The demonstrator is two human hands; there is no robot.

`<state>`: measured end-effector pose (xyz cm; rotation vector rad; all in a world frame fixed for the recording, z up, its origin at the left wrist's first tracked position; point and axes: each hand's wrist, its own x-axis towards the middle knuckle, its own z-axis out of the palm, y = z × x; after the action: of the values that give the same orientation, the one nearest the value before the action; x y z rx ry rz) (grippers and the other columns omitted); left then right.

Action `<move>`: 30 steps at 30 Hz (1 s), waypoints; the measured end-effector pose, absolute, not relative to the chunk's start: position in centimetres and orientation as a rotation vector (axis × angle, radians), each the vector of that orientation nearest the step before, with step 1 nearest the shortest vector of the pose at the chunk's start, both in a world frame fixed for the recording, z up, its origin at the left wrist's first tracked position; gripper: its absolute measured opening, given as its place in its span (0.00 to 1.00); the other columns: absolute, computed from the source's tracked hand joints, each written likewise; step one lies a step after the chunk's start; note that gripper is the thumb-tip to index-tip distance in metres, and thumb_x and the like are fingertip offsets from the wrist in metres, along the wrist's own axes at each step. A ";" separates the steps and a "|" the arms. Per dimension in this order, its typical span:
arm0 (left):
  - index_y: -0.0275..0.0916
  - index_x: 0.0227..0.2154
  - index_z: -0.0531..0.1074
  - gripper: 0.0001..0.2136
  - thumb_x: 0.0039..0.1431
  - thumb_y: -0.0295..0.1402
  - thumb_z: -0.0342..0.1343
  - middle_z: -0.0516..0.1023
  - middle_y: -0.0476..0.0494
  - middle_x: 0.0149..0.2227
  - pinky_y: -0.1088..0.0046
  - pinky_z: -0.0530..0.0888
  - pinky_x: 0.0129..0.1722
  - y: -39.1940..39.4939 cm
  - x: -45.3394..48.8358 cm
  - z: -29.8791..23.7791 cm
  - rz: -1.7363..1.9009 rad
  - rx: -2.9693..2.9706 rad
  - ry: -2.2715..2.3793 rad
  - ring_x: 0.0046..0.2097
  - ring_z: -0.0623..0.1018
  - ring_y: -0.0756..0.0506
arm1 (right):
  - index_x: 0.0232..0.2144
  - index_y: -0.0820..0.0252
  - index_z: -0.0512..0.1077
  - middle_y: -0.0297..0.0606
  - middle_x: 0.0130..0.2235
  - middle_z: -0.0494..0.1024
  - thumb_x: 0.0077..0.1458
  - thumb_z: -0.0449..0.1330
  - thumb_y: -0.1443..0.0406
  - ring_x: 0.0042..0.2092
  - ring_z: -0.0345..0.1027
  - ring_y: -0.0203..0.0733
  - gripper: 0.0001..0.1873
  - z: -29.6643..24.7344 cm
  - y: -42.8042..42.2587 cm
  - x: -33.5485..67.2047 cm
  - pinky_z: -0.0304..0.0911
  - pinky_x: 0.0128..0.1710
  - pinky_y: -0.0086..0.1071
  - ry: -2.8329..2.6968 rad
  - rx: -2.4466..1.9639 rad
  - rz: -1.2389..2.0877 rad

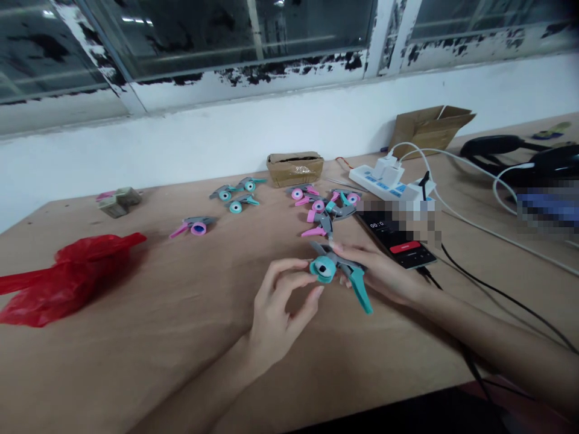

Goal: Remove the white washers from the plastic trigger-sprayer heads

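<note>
My right hand [375, 268] is closed around the grey body of a grey-and-teal lever piece [323, 269]. This piece has a round teal ring with a white face and dark centre, and a teal lever [360, 290] slanting down to the right. At the ring's left side, the curled fingers of my left hand [278, 307] touch its edge, with the thumb at its lower edge. Just beyond my hands lie several similar grey, pink and teal pieces [320, 223]. My right palm and some fingers are hidden behind the piece.
Farther left lie teal pieces [236, 207] and a pink one [198, 228]. A red plastic bag [76, 274] is at the left. Toward the wall stand a small cardboard box [296, 170], a larger box [429, 129] and a power strip [375, 182]. A phone [402, 247] and cables lie right.
</note>
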<state>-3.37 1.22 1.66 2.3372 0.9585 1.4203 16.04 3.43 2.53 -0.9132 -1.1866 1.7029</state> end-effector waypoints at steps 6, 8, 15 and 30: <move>0.41 0.39 0.69 0.12 0.51 0.27 0.60 0.69 0.44 0.42 0.71 0.76 0.40 1.4 -3.4 2.0 1.435 2.478 0.946 0.42 0.75 0.48 | 0.23 0.61 0.71 0.29 0.17 0.67 0.54 0.58 0.54 0.21 0.60 0.30 0.17 1.5 3.3 15.4 0.60 0.23 0.25 -1.051 -0.872 2.015; 0.41 0.40 0.69 0.13 0.51 0.27 0.60 0.69 0.43 0.43 0.70 0.77 0.39 1.4 -3.5 2.0 1.438 2.514 0.971 0.42 0.75 0.47 | 0.22 0.61 0.72 0.29 0.17 0.67 0.54 0.58 0.55 0.20 0.59 0.30 0.17 1.4 3.3 15.3 0.64 0.27 0.27 -1.031 -0.848 2.044; 0.42 0.42 0.68 0.14 0.51 0.28 0.59 0.69 0.42 0.44 0.70 0.78 0.37 1.6 -3.8 1.4 1.405 2.598 0.995 0.43 0.75 0.46 | 0.20 0.59 0.71 0.27 0.16 0.66 0.54 0.58 0.58 0.20 0.58 0.30 0.15 1.3 3.2 14.7 0.66 0.30 0.28 -0.979 -0.854 2.095; 0.44 0.44 0.68 0.15 0.51 0.28 0.59 0.68 0.43 0.43 0.68 0.78 0.38 2.6 -4.3 1.1 1.364 2.813 1.005 0.42 0.73 0.46 | 0.29 0.59 0.73 0.30 0.26 0.71 0.53 0.60 0.57 0.27 0.62 0.31 0.11 0.4 3.7 15.0 0.65 0.33 0.28 -0.936 -0.805 2.132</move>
<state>-4.29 2.55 1.06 2.8132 1.0045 1.3643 15.02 3.74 0.39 -0.8051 -0.9361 2.1322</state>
